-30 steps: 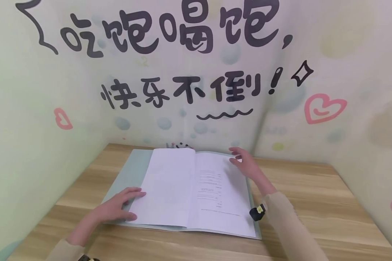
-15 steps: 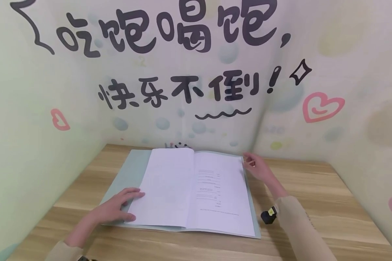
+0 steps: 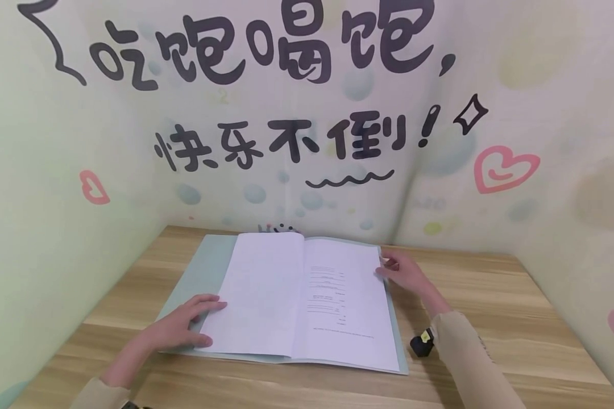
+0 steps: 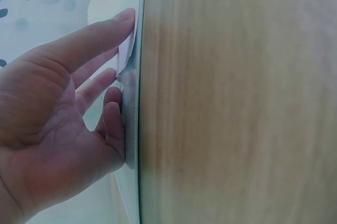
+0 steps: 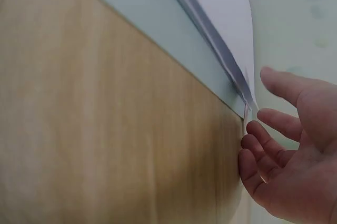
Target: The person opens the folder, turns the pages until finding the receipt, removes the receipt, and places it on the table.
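Note:
An open booklet with a pale blue cover (image 3: 210,258) lies on the table, its blank left page (image 3: 261,295) facing a printed right page (image 3: 355,307). My left hand (image 3: 181,324) rests at the outer edge of the left page, fingers spread and relaxed. In the left wrist view the thumb of the left hand (image 4: 58,87) reaches the paper edge. My right hand (image 3: 406,275) is at the upper right corner of the right page. The right wrist view has the right hand (image 5: 300,150) with thumb and forefinger apart, fingertips close to the corner of the page stack (image 5: 210,34).
The wooden table (image 3: 496,318) extends beyond the booklet on both sides. Behind it stands a pale wall (image 3: 297,210) with large dark lettering and pink hearts. A dark wrist device (image 3: 422,343) sits below the right sleeve (image 3: 471,352).
My right hand has moved right from over the printed page to beyond its upper corner, then a little nearer along its edge. The left hand and the pages have stayed put.

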{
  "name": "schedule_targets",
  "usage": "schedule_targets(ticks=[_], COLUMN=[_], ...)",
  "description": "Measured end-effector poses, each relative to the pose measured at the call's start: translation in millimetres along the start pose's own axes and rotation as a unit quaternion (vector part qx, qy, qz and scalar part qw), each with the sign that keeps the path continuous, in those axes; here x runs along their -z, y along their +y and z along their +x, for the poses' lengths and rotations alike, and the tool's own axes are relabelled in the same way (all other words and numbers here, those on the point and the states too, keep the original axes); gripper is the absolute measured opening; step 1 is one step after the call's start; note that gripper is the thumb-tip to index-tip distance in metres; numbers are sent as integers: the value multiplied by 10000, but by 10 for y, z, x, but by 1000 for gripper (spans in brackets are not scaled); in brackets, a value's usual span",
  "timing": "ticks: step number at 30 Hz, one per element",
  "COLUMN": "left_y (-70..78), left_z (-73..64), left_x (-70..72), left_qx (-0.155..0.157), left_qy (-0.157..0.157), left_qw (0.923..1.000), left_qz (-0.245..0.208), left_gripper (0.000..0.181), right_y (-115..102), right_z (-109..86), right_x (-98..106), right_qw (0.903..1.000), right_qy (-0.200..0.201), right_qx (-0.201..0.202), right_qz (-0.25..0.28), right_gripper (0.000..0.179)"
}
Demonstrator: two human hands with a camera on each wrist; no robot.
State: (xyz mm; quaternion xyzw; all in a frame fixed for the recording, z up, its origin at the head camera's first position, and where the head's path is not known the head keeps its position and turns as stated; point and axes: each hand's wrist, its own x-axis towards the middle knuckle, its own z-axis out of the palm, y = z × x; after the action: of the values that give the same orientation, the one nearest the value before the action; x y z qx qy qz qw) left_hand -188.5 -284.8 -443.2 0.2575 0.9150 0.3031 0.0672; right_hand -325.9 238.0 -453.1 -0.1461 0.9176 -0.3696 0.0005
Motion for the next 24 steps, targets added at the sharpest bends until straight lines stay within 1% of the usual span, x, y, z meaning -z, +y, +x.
schedule_targets(ticks=[4, 7, 10, 16, 22, 24], left_y=[3, -1, -10, -12, 2, 6], left_z=[-8, -10, -10, 0, 2, 6], left_x=[-6, -7, -6, 4, 5, 6], left_qx=[5, -11, -37, -42, -1, -2], left_qy=[-4, 19, 44, 29, 2, -2], left_qw=[10000, 10000, 9999, 9999, 10000, 10000], left_qz=[18, 78, 105, 95, 98, 95], left_gripper=[70, 69, 69, 69, 69, 69], right_y=[29, 22, 13, 5, -2, -2], right_z=[11, 15, 13, -12, -38, -40], right_x=[-33, -49, -56, -54, -49, -45], right_qw=[9993, 9986, 9977, 9970, 9970, 9974], right_qy=[-159, -255, -342, -477, -473, -470], right_qx=[-297, -456, -580, -600, -617, -547], right_qz=[-158, -77, 54, 38, 39, 0], right_gripper=[59, 65, 68, 72, 75, 77])
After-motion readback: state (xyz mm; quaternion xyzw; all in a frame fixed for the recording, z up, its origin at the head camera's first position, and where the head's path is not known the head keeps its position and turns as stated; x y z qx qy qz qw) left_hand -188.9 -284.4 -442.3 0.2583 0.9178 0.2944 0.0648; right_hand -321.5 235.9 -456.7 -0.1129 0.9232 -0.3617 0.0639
